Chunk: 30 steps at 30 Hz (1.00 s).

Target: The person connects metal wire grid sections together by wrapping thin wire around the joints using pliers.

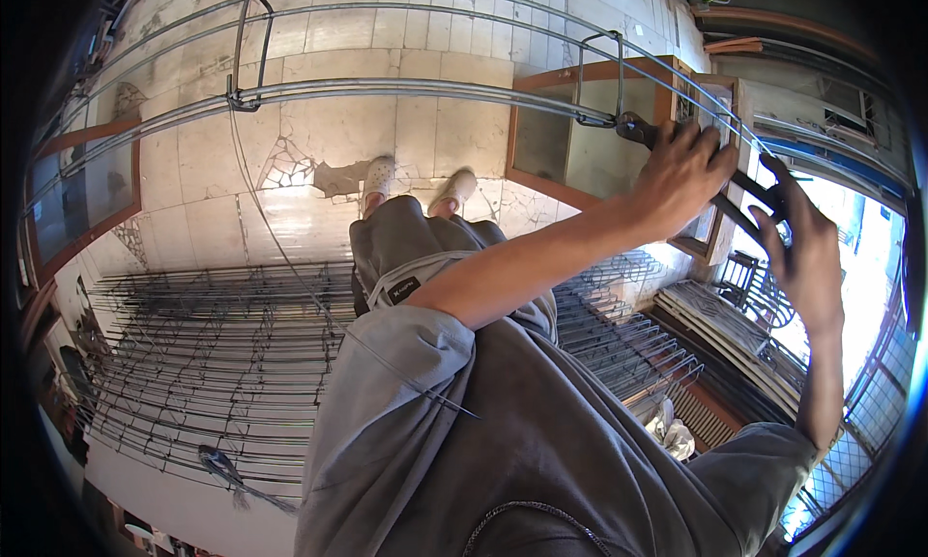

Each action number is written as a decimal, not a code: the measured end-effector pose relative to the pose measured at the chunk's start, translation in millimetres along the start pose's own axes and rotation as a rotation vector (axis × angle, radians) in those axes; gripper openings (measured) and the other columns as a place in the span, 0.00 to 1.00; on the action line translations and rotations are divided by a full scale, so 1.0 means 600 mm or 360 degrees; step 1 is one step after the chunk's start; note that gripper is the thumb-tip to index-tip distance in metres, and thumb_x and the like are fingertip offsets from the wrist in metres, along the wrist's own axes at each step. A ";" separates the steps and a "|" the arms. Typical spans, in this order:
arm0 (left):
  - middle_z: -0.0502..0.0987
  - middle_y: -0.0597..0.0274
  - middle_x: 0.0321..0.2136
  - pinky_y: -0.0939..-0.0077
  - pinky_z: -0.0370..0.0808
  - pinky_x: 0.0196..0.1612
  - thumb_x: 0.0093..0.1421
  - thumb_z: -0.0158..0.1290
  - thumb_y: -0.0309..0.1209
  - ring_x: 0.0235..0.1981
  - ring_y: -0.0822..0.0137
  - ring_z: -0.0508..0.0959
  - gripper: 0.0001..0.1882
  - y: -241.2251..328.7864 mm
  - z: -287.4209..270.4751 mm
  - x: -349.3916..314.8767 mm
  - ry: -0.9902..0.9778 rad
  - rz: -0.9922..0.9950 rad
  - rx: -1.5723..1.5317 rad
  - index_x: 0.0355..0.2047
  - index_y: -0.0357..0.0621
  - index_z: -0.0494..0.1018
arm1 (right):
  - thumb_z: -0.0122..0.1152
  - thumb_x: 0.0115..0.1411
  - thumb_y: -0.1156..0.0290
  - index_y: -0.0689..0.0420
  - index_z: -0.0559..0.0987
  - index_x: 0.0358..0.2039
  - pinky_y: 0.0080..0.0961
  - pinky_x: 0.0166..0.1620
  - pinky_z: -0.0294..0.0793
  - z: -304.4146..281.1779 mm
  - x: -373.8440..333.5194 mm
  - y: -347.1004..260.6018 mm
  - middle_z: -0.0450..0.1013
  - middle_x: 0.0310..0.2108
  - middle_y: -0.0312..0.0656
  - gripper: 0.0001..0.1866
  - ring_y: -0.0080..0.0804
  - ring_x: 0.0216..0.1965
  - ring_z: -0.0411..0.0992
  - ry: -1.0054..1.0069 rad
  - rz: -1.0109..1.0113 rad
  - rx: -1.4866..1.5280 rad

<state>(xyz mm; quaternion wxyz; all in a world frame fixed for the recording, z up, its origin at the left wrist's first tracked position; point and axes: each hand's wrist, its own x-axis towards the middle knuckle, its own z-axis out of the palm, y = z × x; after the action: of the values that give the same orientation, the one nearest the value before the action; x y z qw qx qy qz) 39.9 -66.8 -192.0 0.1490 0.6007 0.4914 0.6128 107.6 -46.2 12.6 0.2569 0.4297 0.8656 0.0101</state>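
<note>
A long cage of steel rods (416, 85) crosses in front of me, with rectangular stirrups, one at the left (238, 64) and one at the right (620, 79). Black long-handled pincers (630, 127) have their head against the lower corner of the right stirrup, where it meets the rods. My left hand (684, 175) is curled over the pincers behind their head, its fingertips partly hidden. Further right, my right hand (804, 253) grips the ends of the two slightly parted handles. Whether a tie wire sits in the jaws cannot be made out.
More rod cages (222, 335) are stacked behind me on the left and on the right (619, 354). Thin wires (253, 195) hang down near my left side, and a dark wire bundle (220, 463) lies on the stack. Wooden-framed glass panels (561, 142) stand beyond the cage; the tiled floor (319, 175) is broken.
</note>
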 end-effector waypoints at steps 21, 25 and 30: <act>0.74 0.50 0.35 0.55 0.67 0.45 0.43 0.64 0.28 0.41 0.54 0.75 0.27 0.016 -0.012 -0.006 -0.0103 0.0166 0.0149 0.44 0.34 0.69 | 0.45 0.70 0.55 0.56 0.66 0.58 0.29 0.28 0.75 -0.031 0.017 -0.062 0.75 0.23 0.46 0.23 0.34 0.19 0.75 -0.0549 0.0662 0.0762; 0.75 0.49 0.33 0.56 0.68 0.43 0.42 0.65 0.29 0.38 0.55 0.76 0.26 0.012 -0.037 0.006 -0.0197 0.0115 0.0027 0.40 0.33 0.70 | 0.64 0.55 0.55 0.50 0.65 0.62 0.34 0.46 0.75 0.015 -0.031 -0.062 0.75 0.44 0.42 0.35 0.36 0.40 0.76 0.0289 -0.0114 -0.0698; 0.77 0.50 0.35 0.57 0.73 0.46 0.41 0.70 0.36 0.42 0.53 0.78 0.28 -0.005 -0.056 0.041 -0.0399 0.0011 -0.0291 0.39 0.32 0.73 | 0.60 0.55 0.53 0.46 0.68 0.62 0.40 0.57 0.63 0.049 -0.021 -0.037 0.68 0.53 0.32 0.34 0.31 0.52 0.66 0.0711 -0.0341 -0.1647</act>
<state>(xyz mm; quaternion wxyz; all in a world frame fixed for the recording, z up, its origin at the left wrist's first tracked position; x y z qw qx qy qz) 3.5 -60.5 -172.8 0.2611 0.6582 0.4090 0.5756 110.9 -75.4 -12.5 0.2443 0.1453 0.8199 0.4970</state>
